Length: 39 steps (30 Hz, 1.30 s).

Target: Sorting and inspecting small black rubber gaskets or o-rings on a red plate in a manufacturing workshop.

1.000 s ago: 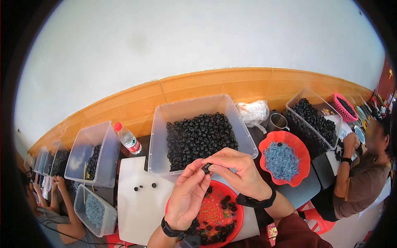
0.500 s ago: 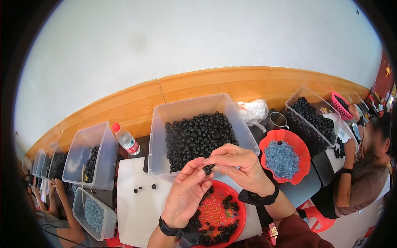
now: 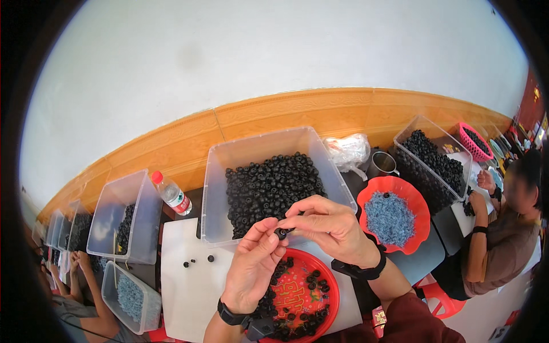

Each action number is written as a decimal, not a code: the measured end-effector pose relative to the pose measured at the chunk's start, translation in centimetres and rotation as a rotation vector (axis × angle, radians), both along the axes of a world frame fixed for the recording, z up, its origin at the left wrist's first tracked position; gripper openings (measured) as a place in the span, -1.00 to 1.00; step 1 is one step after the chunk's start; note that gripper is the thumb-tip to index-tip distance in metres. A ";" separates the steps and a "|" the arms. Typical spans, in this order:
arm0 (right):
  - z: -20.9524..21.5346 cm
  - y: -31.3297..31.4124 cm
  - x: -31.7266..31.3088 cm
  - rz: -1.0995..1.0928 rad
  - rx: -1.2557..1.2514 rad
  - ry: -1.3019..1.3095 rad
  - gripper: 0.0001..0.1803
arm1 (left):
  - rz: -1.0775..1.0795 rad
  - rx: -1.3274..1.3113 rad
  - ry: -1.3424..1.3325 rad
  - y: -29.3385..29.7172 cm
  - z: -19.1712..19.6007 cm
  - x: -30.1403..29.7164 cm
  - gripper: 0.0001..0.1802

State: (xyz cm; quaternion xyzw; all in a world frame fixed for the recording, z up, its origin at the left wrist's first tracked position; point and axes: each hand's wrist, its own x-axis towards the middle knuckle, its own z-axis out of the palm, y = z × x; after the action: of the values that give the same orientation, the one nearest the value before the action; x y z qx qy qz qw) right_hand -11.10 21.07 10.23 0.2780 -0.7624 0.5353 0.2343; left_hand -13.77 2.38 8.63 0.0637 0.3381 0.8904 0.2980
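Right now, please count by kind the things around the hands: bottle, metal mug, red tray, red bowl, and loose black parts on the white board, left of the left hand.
Bottle: 1
Metal mug: 1
Red tray: 1
Red bowl: 1
Loose black parts left of the left hand: 3
Total: 7

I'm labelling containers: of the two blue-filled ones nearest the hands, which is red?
The scalloped bowl, to the right of the right hand; the other, a box at the lower left, is translucent, not red.

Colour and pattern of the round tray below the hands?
Red round tray, with a yellowish printed motif near its middle; best in head view.
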 end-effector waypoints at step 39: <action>-0.5 -1.9 0.1 -0.215 0.299 0.349 -0.53 | -0.009 0.048 0.065 0.3 -0.4 0.4 -0.83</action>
State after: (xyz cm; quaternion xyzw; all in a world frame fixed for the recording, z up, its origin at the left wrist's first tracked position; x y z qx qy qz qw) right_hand -10.95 19.18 9.77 0.3152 -0.8062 0.3324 0.3744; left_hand -13.33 2.70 8.28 0.1014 0.3256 0.8945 0.2892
